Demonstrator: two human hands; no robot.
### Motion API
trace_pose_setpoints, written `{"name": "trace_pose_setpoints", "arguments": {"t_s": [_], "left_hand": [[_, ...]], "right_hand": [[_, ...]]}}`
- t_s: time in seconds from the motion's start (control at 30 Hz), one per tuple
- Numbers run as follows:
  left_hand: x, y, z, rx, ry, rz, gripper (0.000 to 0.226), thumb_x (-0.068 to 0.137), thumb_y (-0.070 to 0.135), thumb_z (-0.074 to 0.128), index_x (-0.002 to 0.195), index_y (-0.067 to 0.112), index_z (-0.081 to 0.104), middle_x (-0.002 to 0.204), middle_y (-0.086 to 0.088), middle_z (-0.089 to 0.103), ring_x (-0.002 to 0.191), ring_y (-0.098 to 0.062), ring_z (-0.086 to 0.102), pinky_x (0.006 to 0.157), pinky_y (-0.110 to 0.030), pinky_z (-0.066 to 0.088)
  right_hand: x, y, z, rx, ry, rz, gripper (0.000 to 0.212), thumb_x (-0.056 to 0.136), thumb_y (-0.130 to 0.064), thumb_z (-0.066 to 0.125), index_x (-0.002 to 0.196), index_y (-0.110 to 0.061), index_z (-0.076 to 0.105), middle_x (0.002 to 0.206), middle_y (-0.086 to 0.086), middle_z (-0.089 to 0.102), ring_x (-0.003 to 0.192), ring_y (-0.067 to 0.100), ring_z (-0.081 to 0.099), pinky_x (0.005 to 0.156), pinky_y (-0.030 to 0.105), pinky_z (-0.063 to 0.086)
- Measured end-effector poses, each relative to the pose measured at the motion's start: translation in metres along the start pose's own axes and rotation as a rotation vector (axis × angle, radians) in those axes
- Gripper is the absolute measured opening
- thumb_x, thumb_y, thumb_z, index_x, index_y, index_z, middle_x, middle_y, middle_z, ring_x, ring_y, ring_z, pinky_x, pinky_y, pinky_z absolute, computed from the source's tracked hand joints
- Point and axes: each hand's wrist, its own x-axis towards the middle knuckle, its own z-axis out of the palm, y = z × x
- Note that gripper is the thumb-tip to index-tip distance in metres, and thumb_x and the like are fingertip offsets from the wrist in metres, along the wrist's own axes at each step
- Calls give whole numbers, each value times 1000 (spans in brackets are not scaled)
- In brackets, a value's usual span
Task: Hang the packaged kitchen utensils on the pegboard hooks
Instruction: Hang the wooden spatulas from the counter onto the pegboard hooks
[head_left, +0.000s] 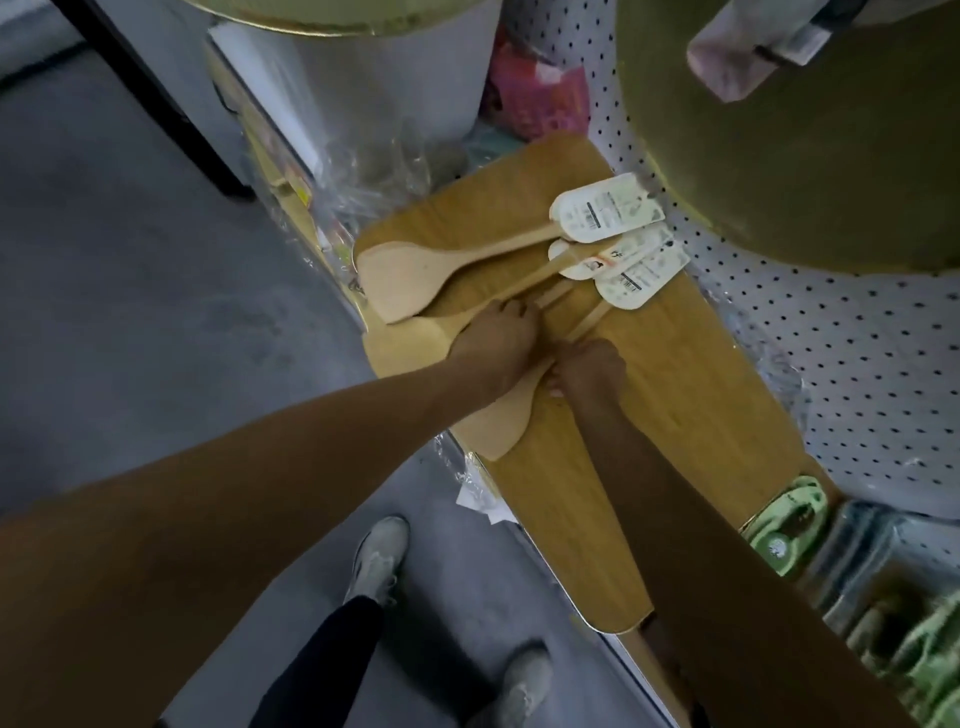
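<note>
Barcodes on the white tags (605, 214); print too blurred to read.

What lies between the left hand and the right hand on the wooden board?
In the head view, thin wooden spatula handles run between the left hand and the right hand, over the wooden board.

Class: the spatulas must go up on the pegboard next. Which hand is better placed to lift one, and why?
Probably the right hand: it grips a spatula handle nearest the pegboard. The left hand rests on the other handles, farther off.
</note>
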Motion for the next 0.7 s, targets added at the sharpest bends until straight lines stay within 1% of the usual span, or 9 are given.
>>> {"name": "trace_pose_setpoints", "arguments": {"t_s": [0.07, 0.13, 0.23, 0.3, 0.37, 0.43, 0.53, 0.57, 0.7], "left_hand": [[4, 6, 3, 6, 35, 2, 31, 97, 17, 53, 126, 7, 51, 125, -17, 56, 106, -34, 59, 86, -36, 44], [5, 15, 2, -88, 8, -11, 22, 95, 15, 53, 115, 7, 56, 116, -16, 56, 95, -34, 62, 72, -36, 42], [0, 33, 0, -209, -69, 1, 16, 90, 15, 57, 103, 8, 64, 106, -12, 66, 96, -30, 64, 72, -33, 43], [-11, 46, -2, -297, -123, 13, 17, 87, 18, 62, 101, 11, 69, 102, -9, 71, 97, -27, 65, 73, -31, 46], [-28, 62, -4, -380, -161, 30, 19, 89, 22, 65, 103, 12, 71, 104, -6, 72, 99, -26, 65, 74, -27, 44], [-47, 79, -3, -422, -196, 41, 26, 89, 24, 69, 112, 14, 71, 115, -3, 71, 106, -23, 64, 78, -24, 40], [-76, 105, -2, -441, -227, 31, 34, 89, 9, 65, 122, 16, 69, 127, -3, 68, 115, -23, 62, 85, -21, 38], [-87, 115, -3, -457, -225, 28, 35, 88, 4, 63, 121, 14, 70, 126, -4, 69, 115, -23, 63, 84, -20, 38], [-141, 162, -16, -500, -187, -3, 25, 83, 8, 71, 107, 13, 74, 109, -4, 74, 103, -21, 67, 83, -23, 46]], "right_hand": [[-2, -8, 1, 95, -50, 69, 31, 94, -28, 57, 74, -6, 64, 78, 15, 71, 75, 31, 71, 75, 46, 59], [2, -9, 1, 257, -183, 223, 25, 100, -17, 52, 91, 3, 64, 75, 14, 64, 68, 26, 66, 64, 39, 57], [-3, 0, -9, 345, -308, 359, 30, 101, -12, 48, 115, 13, 57, 84, 16, 62, 73, 28, 63, 52, 34, 51], [-20, 19, -24, 382, -313, 403, 32, 101, -4, 43, 123, 17, 52, 93, 22, 62, 87, 36, 64, 58, 37, 54], [-44, 44, -43, 442, -289, 438, 36, 102, 0, 33, 128, 22, 43, 101, 32, 59, 94, 44, 61, 71, 44, 52], [-65, 70, -61, 493, -240, 444, 35, 100, 2, 29, 123, 24, 44, 94, 35, 57, 87, 44, 61, 77, 49, 46], [-104, 98, -92, 496, -168, 421, 14, 97, 4, 40, 95, 10, 53, 74, 20, 55, 64, 30, 58, 57, 41, 53], [-118, 105, -104, 483, -144, 397, 9, 96, 4, 45, 91, 8, 52, 72, 18, 57, 61, 29, 58, 51, 38, 54], [-181, 128, -148, 403, -115, 249, 10, 92, 1, 55, 82, 3, 54, 67, 18, 62, 50, 22, 65, 44, 29, 52]]}}
